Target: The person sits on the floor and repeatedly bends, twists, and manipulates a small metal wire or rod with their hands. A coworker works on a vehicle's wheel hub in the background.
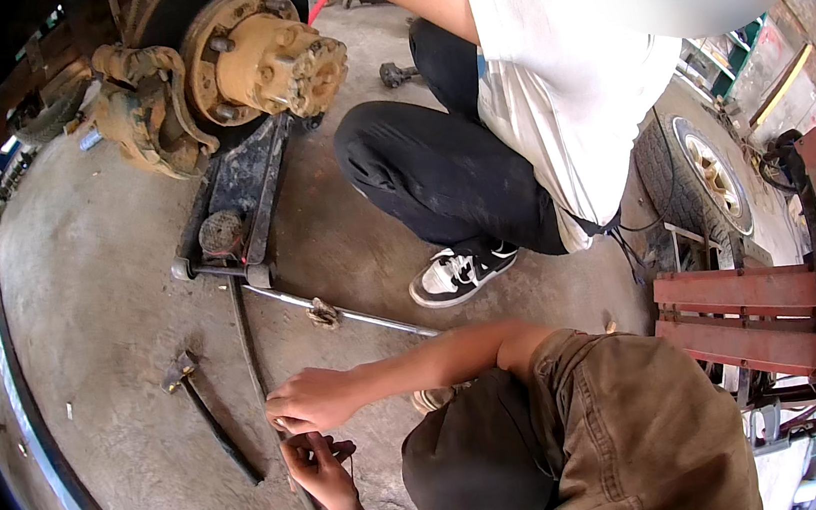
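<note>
My right hand reaches in from the right, its fingers closed together beside a long thin dark strip running along the floor. Just below it is my left hand, fingers curled around a small dark piece I cannot identify. The two hands nearly touch, and whatever the right fingertips pinch is hidden. To the left of them a hammer with a dark handle lies on the concrete. Dark cloth over what looks like my bent knee is beside my forearms.
A floor jack stands below a rusty wheel hub. A silver rod extends from the jack, with a brownish clump on it. A co-worker in a white shirt crouches ahead. A wheel and red metal frame stand right.
</note>
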`<state>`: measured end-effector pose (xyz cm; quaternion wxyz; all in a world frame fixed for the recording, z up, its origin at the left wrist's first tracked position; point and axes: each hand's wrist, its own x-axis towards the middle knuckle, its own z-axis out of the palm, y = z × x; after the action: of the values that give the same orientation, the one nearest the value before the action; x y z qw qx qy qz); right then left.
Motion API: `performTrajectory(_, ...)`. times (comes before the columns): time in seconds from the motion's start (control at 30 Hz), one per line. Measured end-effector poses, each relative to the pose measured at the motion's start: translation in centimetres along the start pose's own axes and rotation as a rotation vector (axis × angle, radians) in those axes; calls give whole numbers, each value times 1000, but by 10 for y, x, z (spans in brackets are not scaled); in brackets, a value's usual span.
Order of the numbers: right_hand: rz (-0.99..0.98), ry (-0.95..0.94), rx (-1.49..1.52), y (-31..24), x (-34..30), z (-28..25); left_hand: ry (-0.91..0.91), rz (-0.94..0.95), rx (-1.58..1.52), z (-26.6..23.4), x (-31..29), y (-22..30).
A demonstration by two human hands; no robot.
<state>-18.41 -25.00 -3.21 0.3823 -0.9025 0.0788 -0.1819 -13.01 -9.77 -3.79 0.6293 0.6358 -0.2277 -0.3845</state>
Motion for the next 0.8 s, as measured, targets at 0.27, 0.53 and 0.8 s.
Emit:
performTrajectory(0.27, 35, 34, -5, 9, -4, 10, -7, 29, 27, 3, 6, -17)
performTrajectory(0.53, 107, -20, 440, 8, 1, 0, -2, -38, -111, -1, 7, -8)
performTrajectory(0.8, 111, -69, 375, 4, 5, -2, -27, -31, -116, -8, 5, 1)
